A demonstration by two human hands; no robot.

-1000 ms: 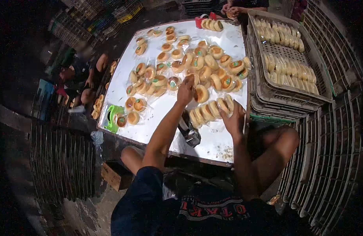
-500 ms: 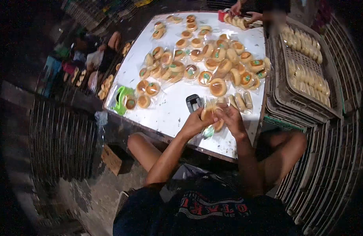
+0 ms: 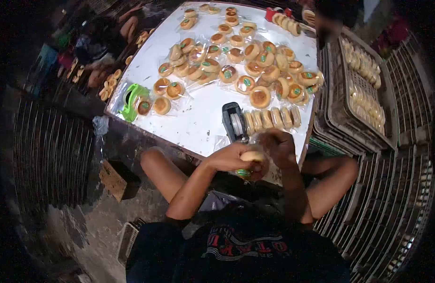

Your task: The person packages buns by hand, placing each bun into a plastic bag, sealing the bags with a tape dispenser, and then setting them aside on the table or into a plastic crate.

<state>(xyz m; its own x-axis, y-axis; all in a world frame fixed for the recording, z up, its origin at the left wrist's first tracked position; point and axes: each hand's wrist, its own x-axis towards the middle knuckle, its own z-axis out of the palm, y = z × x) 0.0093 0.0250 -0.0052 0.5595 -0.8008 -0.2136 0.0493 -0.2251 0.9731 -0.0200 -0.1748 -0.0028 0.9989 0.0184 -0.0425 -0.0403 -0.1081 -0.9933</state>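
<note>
By the table (image 3: 189,127), left hand (image 3: 228,158) grips a bun (image 3: 252,156).

A tape dispenser (image 3: 234,123) lies left of the bun row (image 3: 275,117).

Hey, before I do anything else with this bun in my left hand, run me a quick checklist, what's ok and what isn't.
1. Left hand has a grip on the bun: ok, fingers curl around it.
2. Right hand holding part of the packaging: cannot tell, it is blurred and in shadow.
3. Green label showing: ok, visible just below the bun.
4. Packaging sealed: cannot tell, too blurred.
5. Black tape dispenser close by: ok, on the white table just beyond the hands.
6. Row of wrapped buns in line: ok, standing on edge beside the dispenser.
</note>
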